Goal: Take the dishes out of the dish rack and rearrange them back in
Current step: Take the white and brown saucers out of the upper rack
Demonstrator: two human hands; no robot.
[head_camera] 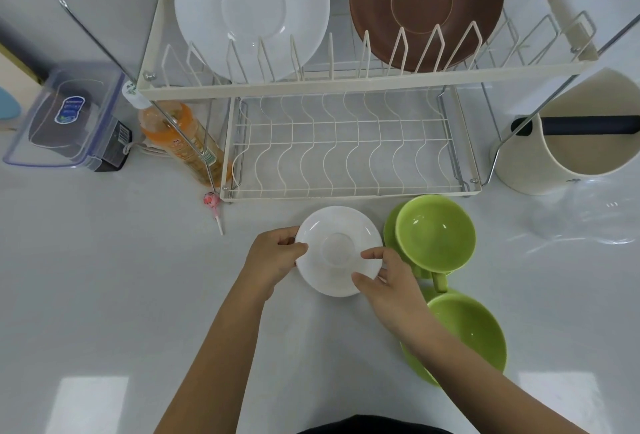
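The nearer green cup (474, 326) at lower right is partly covered by the right forearm; the container's (62, 118) label print cannot be read.

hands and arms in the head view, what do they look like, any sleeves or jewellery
Both arms are bare from wrist to the frame's bottom edge: no sleeves, gloves, watch or bracelet. The left hand and right hand show no rings. Dark clothing shows at the bottom edge.

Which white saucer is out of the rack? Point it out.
The small white saucer on the counter, held by both hands. The other white plate stands upright in the rack's upper tier.
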